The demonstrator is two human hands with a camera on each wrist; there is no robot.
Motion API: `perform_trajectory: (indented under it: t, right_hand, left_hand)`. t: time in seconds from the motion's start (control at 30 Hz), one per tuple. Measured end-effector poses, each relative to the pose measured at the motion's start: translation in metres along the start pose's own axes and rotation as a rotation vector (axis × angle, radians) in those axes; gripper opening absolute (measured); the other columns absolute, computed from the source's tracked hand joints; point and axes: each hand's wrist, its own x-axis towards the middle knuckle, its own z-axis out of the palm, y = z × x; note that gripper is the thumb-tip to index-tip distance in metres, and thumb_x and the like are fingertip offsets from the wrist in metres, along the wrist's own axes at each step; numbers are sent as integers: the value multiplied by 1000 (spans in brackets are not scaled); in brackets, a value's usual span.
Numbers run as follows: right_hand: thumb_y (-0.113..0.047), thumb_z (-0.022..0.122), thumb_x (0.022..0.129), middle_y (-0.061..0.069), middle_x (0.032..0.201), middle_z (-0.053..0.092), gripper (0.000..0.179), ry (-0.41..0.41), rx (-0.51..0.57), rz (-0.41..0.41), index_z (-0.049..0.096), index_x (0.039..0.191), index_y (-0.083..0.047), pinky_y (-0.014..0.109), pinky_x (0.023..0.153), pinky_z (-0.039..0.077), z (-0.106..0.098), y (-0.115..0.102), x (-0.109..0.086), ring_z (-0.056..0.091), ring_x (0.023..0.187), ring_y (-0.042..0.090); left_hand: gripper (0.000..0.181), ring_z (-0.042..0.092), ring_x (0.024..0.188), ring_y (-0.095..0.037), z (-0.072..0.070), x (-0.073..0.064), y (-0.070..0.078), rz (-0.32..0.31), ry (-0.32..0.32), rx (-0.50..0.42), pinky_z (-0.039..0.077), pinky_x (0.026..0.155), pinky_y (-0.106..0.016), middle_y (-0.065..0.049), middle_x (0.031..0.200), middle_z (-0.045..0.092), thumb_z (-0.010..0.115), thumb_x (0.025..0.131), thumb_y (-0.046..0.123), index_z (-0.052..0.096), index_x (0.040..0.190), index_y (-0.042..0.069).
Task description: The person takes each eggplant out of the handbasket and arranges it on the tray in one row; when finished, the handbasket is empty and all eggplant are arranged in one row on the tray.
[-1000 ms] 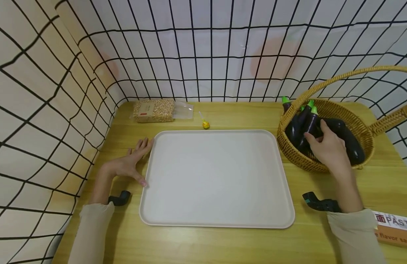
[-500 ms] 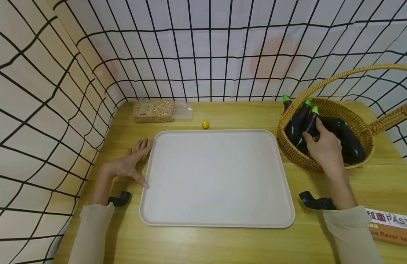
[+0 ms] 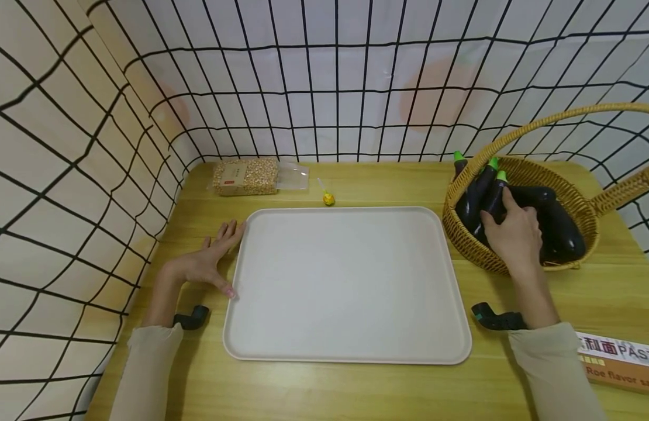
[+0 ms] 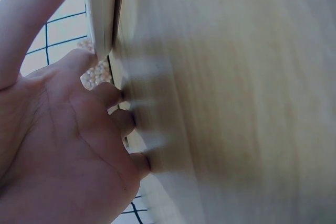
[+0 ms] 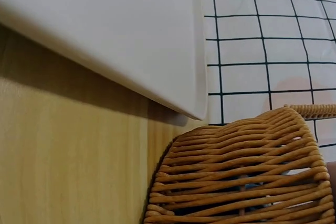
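Observation:
My right hand [image 3: 514, 237] reaches into a wicker basket [image 3: 590, 231], thumb and forefinger pinching a dark purple eggplant [image 3: 494, 199] with a green stem. Several more eggplants [image 3: 562, 231] lie around it. In the right wrist view, the basket's woven side [image 5: 241, 171] hides the fingers. My left hand [image 3: 206, 263] is at the left edge of a white tray [image 3: 345, 280], fingers spread, with the thumb and forefinger at its rim. The left wrist view has the palm [image 4: 68, 135] facing the camera and the other fingertips down on the wood.
Behind the tray lie a bag of grains [image 3: 245, 176] and a yellow lollipop [image 3: 328, 199]. A pasta box [image 3: 621, 365] is by my right sleeve. Black wire grid [image 3: 335, 88] stands along the back and left. The basket's tall handle [image 3: 556, 120] arches above the eggplants.
My right hand and forearm have shifted slightly left within the basket, showing more of the pasta box. My left hand and the tray have stayed put.

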Motion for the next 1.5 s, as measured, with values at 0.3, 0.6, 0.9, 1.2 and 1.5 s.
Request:
perform_trajectory:
  t: [0.3,0.6,0.9,1.2,1.5]
  right_hand:
    - [-34,47,106,53,143,30,76,14,5,68,10,166,-7,81,97,34,3,-2,3,36,128,69]
    - [-24,52,104,52,141,34,74,83,17,50,17,164,-1,77,101,33,8,-7,5,36,130,65]
    - [-20,58,101,48,141,39,74,119,34,44,22,163,-3,76,104,33,11,-9,6,39,131,62]
    - [-18,55,100,48,144,40,72,96,76,31,22,163,-6,78,103,32,8,-7,5,38,132,63]
    - [-19,53,102,45,140,47,70,59,91,8,21,162,-5,71,98,36,-2,-1,7,44,127,60]
  left_hand:
    - [155,-36,151,-48,0,0,1,-11,2,4,-23,113,-78,-26,165,-33,99,63,42,-13,166,14]
    - [154,-38,150,-47,1,-1,2,-6,0,-14,-24,113,-77,-25,165,-34,99,63,40,-13,166,15]
    - [153,-39,150,-45,1,-1,0,-5,3,-14,-25,113,-76,-24,165,-34,99,64,38,-13,166,16]
    - [153,-37,150,-47,1,-1,0,0,4,-18,-25,113,-77,-24,165,-34,98,64,41,-13,166,15]
    - [153,-37,150,-47,1,-1,-1,-2,2,-9,-25,113,-76,-25,165,-34,98,64,42,-12,166,15]
